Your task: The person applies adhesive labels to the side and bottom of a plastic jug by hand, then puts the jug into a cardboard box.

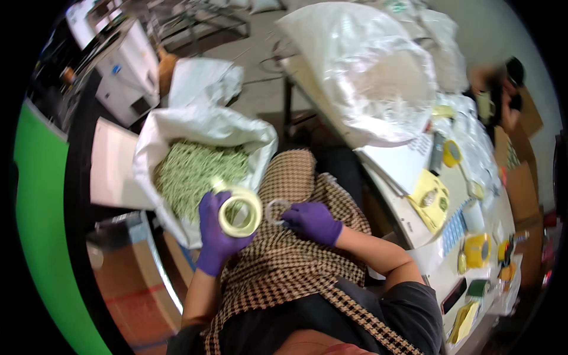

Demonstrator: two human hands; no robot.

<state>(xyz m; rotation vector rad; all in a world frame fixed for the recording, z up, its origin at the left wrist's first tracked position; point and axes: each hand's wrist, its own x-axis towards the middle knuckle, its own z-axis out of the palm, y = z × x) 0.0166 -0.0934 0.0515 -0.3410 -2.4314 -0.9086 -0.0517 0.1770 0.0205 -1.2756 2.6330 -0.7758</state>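
My left hand [212, 236], in a purple glove, is closed round a pale yellow-green, ring-shaped part [255, 214] with a wide round opening and a short stub at its upper left. A thin, clear ring [270, 213] is pinched in my purple-gloved right hand [316, 223], just right of the pale part and apart from it. Both hands are over my lap, which a brown-and-black checked apron [278, 251] covers. Close beyond my left hand stands an open white woven sack [260, 133], holding many slim light-green pieces [198, 171].
On the table at right, a large white sack [319, 41] of whitish pieces lies on its side. Nearer are a paper stack [396, 163], a yellow bag [429, 204], a tape dispenser [476, 249] and a phone [454, 296]. A cardboard box [133, 284] is at left; another person [509, 94] sits far right.
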